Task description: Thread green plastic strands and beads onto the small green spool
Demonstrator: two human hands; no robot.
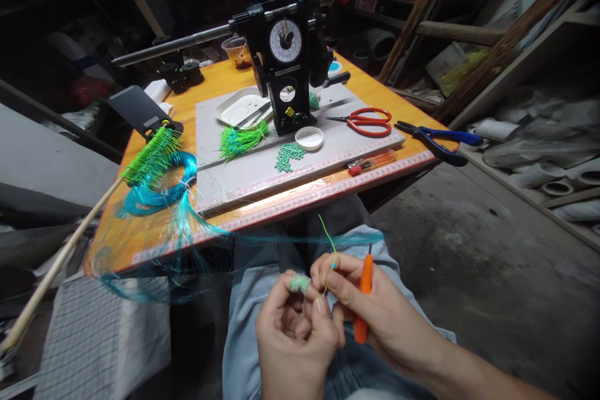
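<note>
Over my lap, my left hand [300, 337] is closed in a pinch, and what sits between its fingertips is too small to make out. A pale green wrap [299, 284] covers one of its fingers. My right hand [360, 294] meets it, thumb and finger pinching a thin bright green line [334, 250] with a small blue bead on it. The line's free end points upward. Also in my right hand is an orange-handled tool [363, 303] with a thin metal tip, held between the fingers. Strands of teal fishing line [300, 238] cross just beyond both hands.
On the table [370, 90] stand a black winding machine [285, 62], a bundle of green lines [241, 139], green beads [288, 156], a white lid [309, 137], red-handled scissors [370, 122], blue-handled pliers [440, 139], a cutter [372, 162] and a teal line coil [157, 190].
</note>
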